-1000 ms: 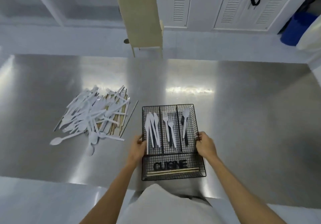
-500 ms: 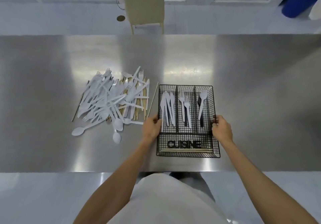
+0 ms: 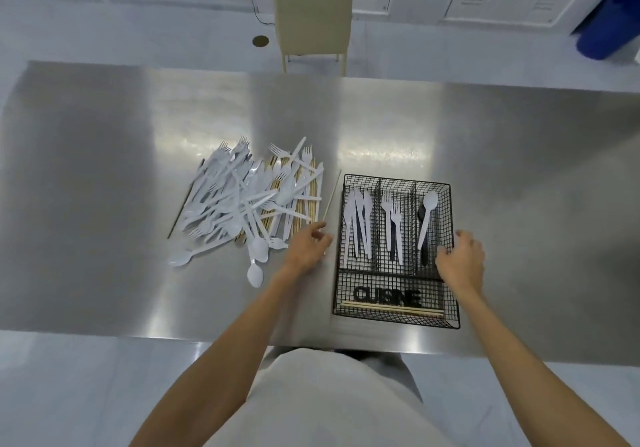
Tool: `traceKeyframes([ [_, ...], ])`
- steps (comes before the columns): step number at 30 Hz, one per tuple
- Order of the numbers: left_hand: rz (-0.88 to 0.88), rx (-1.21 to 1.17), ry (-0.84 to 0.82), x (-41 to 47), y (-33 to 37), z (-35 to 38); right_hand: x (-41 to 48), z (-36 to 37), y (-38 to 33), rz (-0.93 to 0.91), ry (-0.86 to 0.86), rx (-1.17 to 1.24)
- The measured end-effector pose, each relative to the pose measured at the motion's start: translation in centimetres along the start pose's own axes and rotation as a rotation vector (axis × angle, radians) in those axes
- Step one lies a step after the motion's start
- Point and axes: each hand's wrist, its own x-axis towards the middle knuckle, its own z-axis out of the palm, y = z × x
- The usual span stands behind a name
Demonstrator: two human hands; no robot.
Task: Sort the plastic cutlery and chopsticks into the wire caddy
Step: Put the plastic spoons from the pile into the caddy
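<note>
**Sorting barely begun: caddy placed, left hand freed for the pile**

The black wire caddy (image 3: 397, 177) stands on the brushed stainless-steel desk (image 3: 104, 169), near its front edge and just right of the heap of loose white plastic cutlery and pale wooden chopsticks (image 3: 249, 200). Only a small share is sorted. The left long compartment holds a few white plastic knives (image 3: 358, 224), the middle one a few white plastic forks (image 3: 393, 228), and the right one a white plastic spoon (image 3: 427, 218) lying over a black plastic spoon (image 3: 422, 238). A pair of wooden chopsticks (image 3: 391, 309) lies crosswise in the front compartment. The heap, judged by its bulk, is nearly all of the work left. One single wooden chopstick (image 3: 331, 195) lies apart, between heap and caddy.

The left hand (image 3: 306, 247) hovers beside the caddy's left wall, near the single chopstick's near end; its fingers (image 3: 320, 233) are loosely curled, slightly apart, and hold nothing. The right hand (image 3: 460, 263) sits on the caddy's right wall, fingers curled over the wire.

Compared with half a second ago, when both hands gripped the caddy's sides, the left hand has let go and moved off toward the heap. The right hand keeps its place, and the caddy's contents are unchanged.
</note>
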Motion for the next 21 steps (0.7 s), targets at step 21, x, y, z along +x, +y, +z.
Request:
traceKeyframes([
  [21,0.320,0.855,0.075,7.0,-7.0,-20.6,0.3,10.5,-25.0,-0.773,-0.301,0.011],
])
